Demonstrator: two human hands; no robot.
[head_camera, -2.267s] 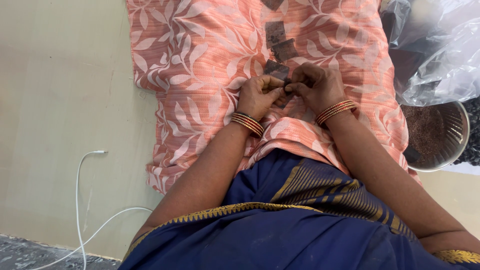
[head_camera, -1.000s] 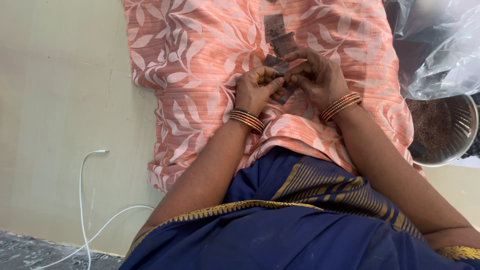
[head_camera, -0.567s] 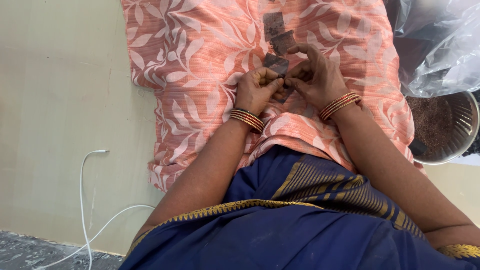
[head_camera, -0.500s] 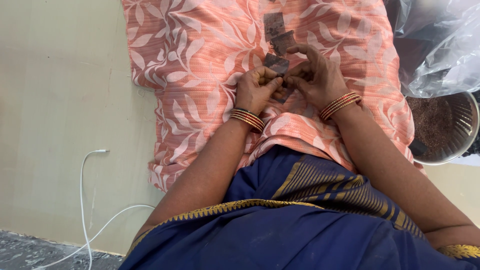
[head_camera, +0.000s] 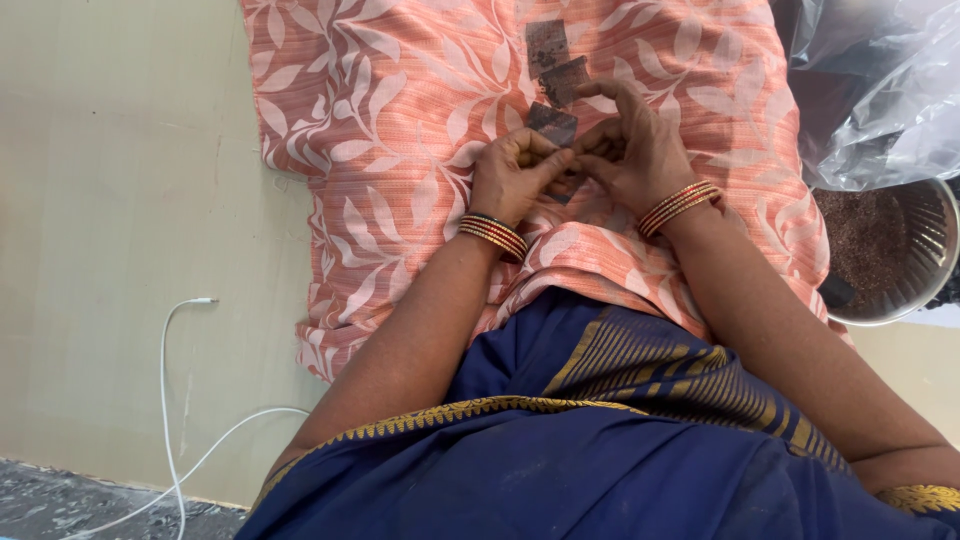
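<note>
The left hand (head_camera: 512, 175) and right hand (head_camera: 630, 145) meet, fingers curled, pinching a small dark piece (head_camera: 552, 122). They work over the peach leaf-print cloth (head_camera: 380, 130). A steel bowl (head_camera: 920, 290) sits right.

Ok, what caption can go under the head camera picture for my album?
Left hand and right hand pinch a small dark piece over a peach leaf-print cloth, beside a steel bowl.

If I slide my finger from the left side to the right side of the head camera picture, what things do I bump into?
White cable → left hand → small dark pieces on the peach leaf-print cloth → right hand → clear plastic bag → metal bowl of dark grains.
</note>
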